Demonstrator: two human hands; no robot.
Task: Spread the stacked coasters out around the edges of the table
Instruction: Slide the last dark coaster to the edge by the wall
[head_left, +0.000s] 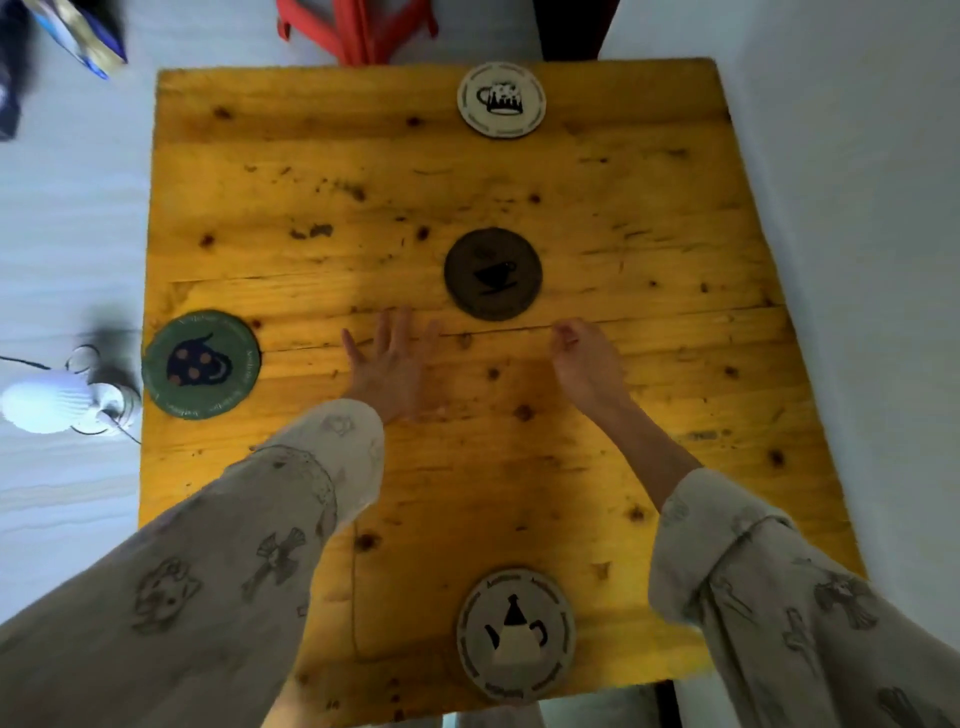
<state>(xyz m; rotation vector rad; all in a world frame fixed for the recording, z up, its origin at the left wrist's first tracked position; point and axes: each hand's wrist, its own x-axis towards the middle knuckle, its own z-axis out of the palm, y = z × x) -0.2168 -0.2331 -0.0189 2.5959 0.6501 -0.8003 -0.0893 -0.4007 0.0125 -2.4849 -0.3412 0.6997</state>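
A dark brown coaster (492, 274) with a cup picture lies near the middle of the yellow wooden table (649, 218). At the far edge lies a cream coaster (501, 100) with a mug, at the left edge a green coaster (201, 364), and at the near edge a beige coaster (516, 635) with a teapot. My left hand (390, 364) hovers flat with fingers spread, just left of and below the brown coaster. My right hand (584, 364) is loosely curled, holding nothing, just below and to the right of that coaster.
A white lamp-like object (52, 400) with a cord sits on the floor left of the table. A red stool (358, 26) stands beyond the far edge. A blue-and-white packet (78, 36) lies at the top left. A pale wall runs along the right.
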